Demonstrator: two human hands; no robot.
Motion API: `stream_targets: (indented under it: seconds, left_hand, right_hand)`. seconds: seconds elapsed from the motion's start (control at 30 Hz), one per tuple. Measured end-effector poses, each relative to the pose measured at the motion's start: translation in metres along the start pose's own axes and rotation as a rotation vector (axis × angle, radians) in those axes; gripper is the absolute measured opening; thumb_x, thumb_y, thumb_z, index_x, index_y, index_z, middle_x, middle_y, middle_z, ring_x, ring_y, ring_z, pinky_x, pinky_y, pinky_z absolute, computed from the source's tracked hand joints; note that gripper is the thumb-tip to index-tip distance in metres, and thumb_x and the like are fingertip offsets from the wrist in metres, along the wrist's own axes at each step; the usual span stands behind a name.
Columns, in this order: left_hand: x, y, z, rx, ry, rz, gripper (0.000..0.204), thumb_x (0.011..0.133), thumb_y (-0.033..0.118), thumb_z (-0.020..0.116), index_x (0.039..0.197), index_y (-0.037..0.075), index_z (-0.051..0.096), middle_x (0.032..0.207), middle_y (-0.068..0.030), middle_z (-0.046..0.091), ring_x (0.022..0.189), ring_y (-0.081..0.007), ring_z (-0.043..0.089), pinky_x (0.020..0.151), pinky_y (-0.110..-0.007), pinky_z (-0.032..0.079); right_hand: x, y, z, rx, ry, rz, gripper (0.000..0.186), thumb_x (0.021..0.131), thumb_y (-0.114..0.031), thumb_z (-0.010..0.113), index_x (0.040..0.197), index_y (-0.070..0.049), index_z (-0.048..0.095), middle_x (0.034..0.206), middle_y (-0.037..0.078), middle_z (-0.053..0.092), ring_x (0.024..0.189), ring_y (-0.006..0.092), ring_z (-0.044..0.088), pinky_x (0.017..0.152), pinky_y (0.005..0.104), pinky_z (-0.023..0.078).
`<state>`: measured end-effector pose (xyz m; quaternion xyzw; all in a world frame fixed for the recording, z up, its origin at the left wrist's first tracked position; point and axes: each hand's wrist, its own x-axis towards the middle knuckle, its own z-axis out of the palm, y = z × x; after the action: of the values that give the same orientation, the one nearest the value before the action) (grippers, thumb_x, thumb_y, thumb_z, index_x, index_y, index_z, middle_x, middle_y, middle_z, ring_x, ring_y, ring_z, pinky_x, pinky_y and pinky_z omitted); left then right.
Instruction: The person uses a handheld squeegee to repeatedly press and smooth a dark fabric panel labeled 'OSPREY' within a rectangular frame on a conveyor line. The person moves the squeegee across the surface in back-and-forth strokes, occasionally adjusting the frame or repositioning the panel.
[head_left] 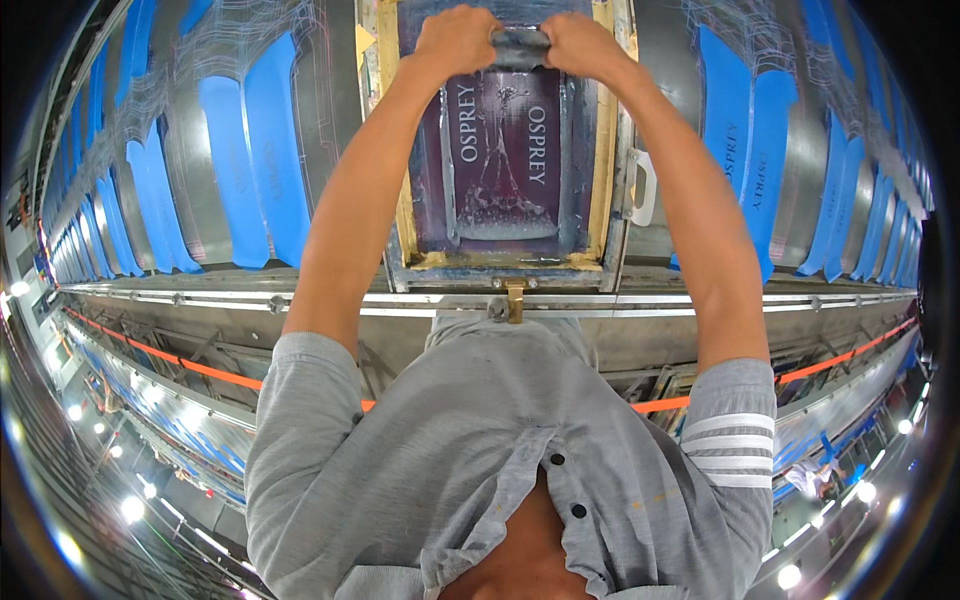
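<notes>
A printing screen in a yellow-edged frame [407, 235] lies on the long table in front of me, its purple mesh [500, 190] marked with white lettering and smeared with pale, wet-looking ink. At the far end of the screen, both hands grip a grey squeegee [519, 48]: my left hand [458, 40] at its left end, my right hand [580, 45] at its right. A brass-coloured fitting [515, 300] sits at the middle of the frame's near edge. A white handle [641, 188] is on the frame's right side.
Blue cut pieces [270, 150] [745, 160], some printed, lie in rows along the grey table to both sides. A metal rail [230, 298] runs along the near edge, with an orange strip [220, 372] below. Farther rows of tables and people show at the rim under bright lamps.
</notes>
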<state>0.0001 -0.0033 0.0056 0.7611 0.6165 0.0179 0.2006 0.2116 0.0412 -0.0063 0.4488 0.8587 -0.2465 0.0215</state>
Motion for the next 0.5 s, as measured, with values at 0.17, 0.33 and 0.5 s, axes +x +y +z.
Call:
stream_targets:
  seconds: [0.17, 0.33, 0.5]
  left_hand:
    - [-0.061, 0.022, 0.010, 0.045, 0.021, -0.016, 0.046, 0.074, 0.006, 0.064, 0.113, 0.026, 0.079, 0.095, -0.0138, 0.076, 0.089, -0.0352, 0.073, 0.079, -0.046, 0.059]
    - [-0.198, 0.056, 0.065, -0.246, 0.034, 0.021, 0.043, 0.068, -0.001, 0.064, 0.105, 0.015, 0.080, 0.102, -0.0078, 0.077, 0.086, -0.0316, 0.074, 0.075, -0.043, 0.060]
    - [-0.229, 0.061, 0.081, -0.323, -0.016, 0.031, 0.042, 0.068, 0.001, 0.067, 0.105, 0.015, 0.080, 0.099, -0.0095, 0.077, 0.087, -0.0319, 0.074, 0.075, -0.043, 0.060]
  right_hand:
    - [-0.057, -0.030, 0.028, -0.136, 0.184, -0.141, 0.014, 0.078, -0.007, 0.061, 0.087, -0.005, 0.072, 0.093, 0.018, 0.071, 0.101, 0.0365, 0.068, 0.098, 0.0591, 0.048]
    - [-0.187, -0.093, 0.090, 0.010, 0.130, -0.105, 0.015, 0.076, -0.006, 0.066, 0.090, -0.004, 0.072, 0.100, 0.013, 0.064, 0.112, 0.0293, 0.061, 0.113, 0.0600, 0.038]
    - [-0.213, -0.107, 0.101, 0.031, 0.003, -0.072, 0.013, 0.077, -0.007, 0.068, 0.089, -0.004, 0.073, 0.103, 0.013, 0.066, 0.117, 0.0284, 0.060, 0.110, 0.0622, 0.039]
